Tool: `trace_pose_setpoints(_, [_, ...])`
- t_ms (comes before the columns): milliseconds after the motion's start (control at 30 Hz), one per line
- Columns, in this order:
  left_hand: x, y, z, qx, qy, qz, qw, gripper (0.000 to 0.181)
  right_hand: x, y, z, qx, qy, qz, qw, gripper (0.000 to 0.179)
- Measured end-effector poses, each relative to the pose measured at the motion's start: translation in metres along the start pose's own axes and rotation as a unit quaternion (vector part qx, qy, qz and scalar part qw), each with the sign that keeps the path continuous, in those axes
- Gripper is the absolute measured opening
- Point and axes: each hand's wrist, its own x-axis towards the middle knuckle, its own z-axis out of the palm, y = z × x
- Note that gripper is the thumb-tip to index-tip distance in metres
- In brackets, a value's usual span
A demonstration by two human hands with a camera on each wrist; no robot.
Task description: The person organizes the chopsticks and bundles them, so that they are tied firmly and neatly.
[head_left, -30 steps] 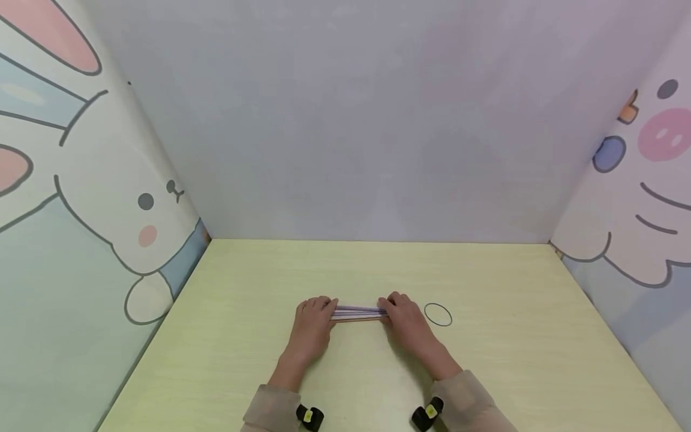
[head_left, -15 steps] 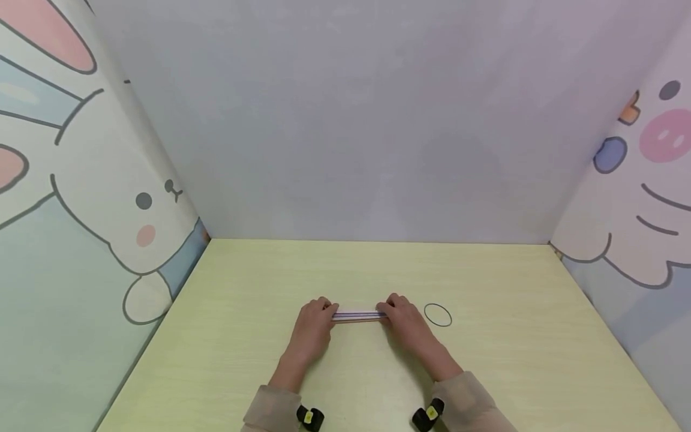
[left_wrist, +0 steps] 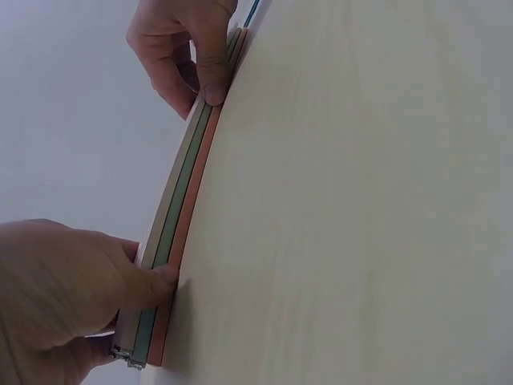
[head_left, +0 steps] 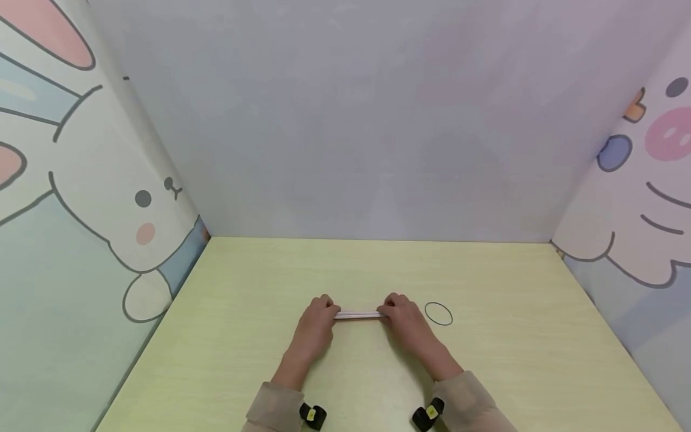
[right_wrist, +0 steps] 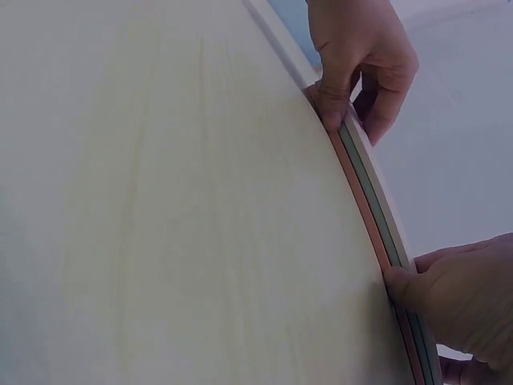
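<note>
Several long thin sticks [head_left: 358, 315] lie side by side as a narrow bundle at the middle of the table. Orange, green and beige sticks [left_wrist: 181, 192] show in the left wrist view, with silvery ends beside the near hand. My left hand [head_left: 312, 329] pinches the bundle toward its left end, thumb [left_wrist: 152, 285] on the orange side. My right hand [head_left: 406, 327] pinches it toward the right end, thumb [right_wrist: 407, 287] on the same side. Parts of both ends are hidden by the hands. Just right of my right hand lies a thin dark ring [head_left: 426, 311], like an elastic band.
The pale wooden table [head_left: 270, 270] reaches back to a plain grey wall [head_left: 378, 120]. Walls with cartoon animals, a rabbit [head_left: 108, 174] at left and a pig [head_left: 648, 198] at right, border both sides. Black wrist devices [head_left: 313, 415] sit at the beige cuffs.
The sticks, spread a little apart one second ago, now lie pressed together in a narrower bundle. My left hand has shifted slightly right; the ring stays where it was.
</note>
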Motion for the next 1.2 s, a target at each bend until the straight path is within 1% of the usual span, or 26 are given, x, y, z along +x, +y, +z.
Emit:
trace_pose_setpoints(133, [0.001,0.002,-0.002,0.0,-0.006,-0.009,0.9999,0.021,0.002,0.0,-0.001,0.016,0.003,0.003,0.9999,0.013])
trace_pose_setpoints(233, [0.003,0.003,-0.003,0.001,-0.003,-0.015,0.9999,0.021,0.003,-0.001,-0.002,0.018,-0.001,0.003,0.9998,0.015])
trace_pose_setpoints(333, [0.004,0.004,-0.003,0.003,0.006,-0.018,0.9998,0.023,0.004,0.0,-0.002,0.012,0.003,-0.005,0.9999,0.016])
trace_pose_setpoints(500, [0.003,0.005,0.0,-0.002,0.007,-0.024,0.9997,0.026,0.003,-0.002,-0.003,-0.012,0.016,-0.014,0.9997,0.02])
trace_pose_setpoints(600, [0.002,0.005,0.0,-0.006,0.01,-0.03,0.9995,0.025,0.003,-0.003,-0.003,-0.01,0.015,-0.004,0.9998,0.018])
trace_pose_setpoints(733, [0.0,0.005,-0.001,0.003,0.028,-0.022,0.9994,0.026,0.003,-0.006,-0.003,0.006,0.011,0.016,0.9998,0.018])
trace_pose_setpoints(900, [0.0,0.005,-0.002,0.006,0.04,-0.018,0.999,0.028,0.004,-0.008,-0.003,-0.003,0.005,0.036,0.9993,0.021])
trace_pose_setpoints(1033, [0.001,0.007,-0.003,0.006,0.035,-0.024,0.9991,0.029,0.004,-0.009,-0.003,-0.008,-0.01,0.044,0.999,0.018])
trace_pose_setpoints(1200, [0.001,0.008,-0.003,0.012,0.023,-0.027,0.9993,0.026,0.003,-0.01,-0.001,-0.016,-0.009,0.036,0.9992,0.014])
